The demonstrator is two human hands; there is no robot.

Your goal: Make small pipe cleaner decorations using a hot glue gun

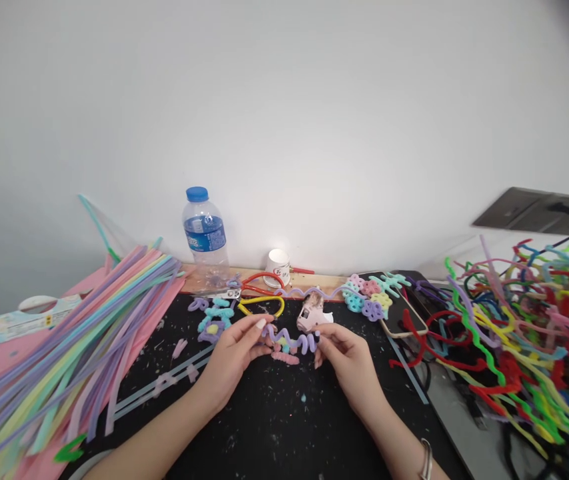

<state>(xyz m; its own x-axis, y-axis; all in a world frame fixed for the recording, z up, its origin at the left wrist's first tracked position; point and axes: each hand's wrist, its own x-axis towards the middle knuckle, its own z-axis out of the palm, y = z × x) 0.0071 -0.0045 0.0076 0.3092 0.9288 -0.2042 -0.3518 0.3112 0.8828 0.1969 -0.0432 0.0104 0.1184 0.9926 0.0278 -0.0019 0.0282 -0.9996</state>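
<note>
A purple pipe cleaner (284, 340), bent into a coil, stretches between my two hands over the black mat (284, 413). My left hand (239, 343) pinches its left end between thumb and fingers. At the other end, my right hand (344, 353) pinches the coil in the same way. Just behind and below the coil shows a short pink pipe cleaner piece (285, 359). Past my right hand lies a pale pink tool (313, 313) that looks like a glue gun. Scissors with red and yellow handles (264, 305) rest beyond my left hand.
Straight pastel pipe cleaners (79, 340) are heaped at left, and tangled bright ones (529, 333) at right. A water bottle (204, 233) and a paper cup (279, 264) stand by the wall. Pipe cleaner flowers (368, 297) lie beside a phone (404, 317). Blue glue sticks (164, 380) lie left.
</note>
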